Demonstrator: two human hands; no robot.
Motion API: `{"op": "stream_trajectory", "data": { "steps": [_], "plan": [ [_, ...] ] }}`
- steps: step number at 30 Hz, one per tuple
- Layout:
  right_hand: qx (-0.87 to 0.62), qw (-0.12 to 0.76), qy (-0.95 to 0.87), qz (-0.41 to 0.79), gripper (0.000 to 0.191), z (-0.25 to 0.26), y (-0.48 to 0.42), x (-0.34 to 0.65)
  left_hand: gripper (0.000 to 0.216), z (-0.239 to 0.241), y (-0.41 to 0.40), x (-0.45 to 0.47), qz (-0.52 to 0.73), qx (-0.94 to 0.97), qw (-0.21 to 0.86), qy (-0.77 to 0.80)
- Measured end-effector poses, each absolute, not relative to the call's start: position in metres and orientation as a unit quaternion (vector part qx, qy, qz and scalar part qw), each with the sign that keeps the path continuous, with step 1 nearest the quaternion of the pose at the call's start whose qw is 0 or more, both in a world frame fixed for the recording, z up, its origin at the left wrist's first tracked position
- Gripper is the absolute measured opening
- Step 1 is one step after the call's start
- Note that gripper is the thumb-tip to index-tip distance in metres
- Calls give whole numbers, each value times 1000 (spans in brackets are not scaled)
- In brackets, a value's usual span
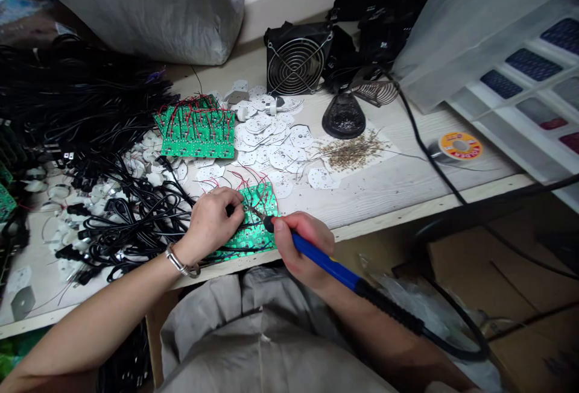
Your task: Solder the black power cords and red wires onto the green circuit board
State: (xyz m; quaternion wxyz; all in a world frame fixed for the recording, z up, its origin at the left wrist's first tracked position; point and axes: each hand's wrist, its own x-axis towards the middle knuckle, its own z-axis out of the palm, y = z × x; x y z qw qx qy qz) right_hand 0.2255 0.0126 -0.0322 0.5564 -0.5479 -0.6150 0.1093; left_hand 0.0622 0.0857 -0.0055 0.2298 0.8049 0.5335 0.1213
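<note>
My right hand [304,245] is wrapped round the blue handle of a soldering iron [325,263], whose metal tip reaches left onto a green circuit board panel [253,237]. That panel lies at the table's front edge, with thin red and black wires standing up from it. Over its left part, my left hand [216,217] is closed in a pinch on a black cable [231,208], mostly hidden by the fingers. The iron's tip is close to those fingers. Bundled black cables [136,218] with plugs lie left of my left hand.
More wired green panels [198,134] rest behind, beside many white boards [271,140]. A fan [297,61] stands at the back, near a soldering iron stand [344,117]. A solder spool [459,147] sits right, by plastic drawers [506,106]. The iron's cord [452,351] loops at lower right.
</note>
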Motion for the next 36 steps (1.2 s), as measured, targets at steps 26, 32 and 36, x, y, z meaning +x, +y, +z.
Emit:
{"op": "stream_trajectory", "data": {
  "steps": [26,32,36],
  "plan": [
    [-574,554,-594,101,17,-27,14,231,13,-3,87,64,119,795,244,543],
    [-564,550,-601,133,17,-31,15,229,14,-2,89,65,119,791,254,543],
    [-549,553,-612,136,17,-30,17,229,14,-2,91,65,116,790,265,540]
  ]
}}
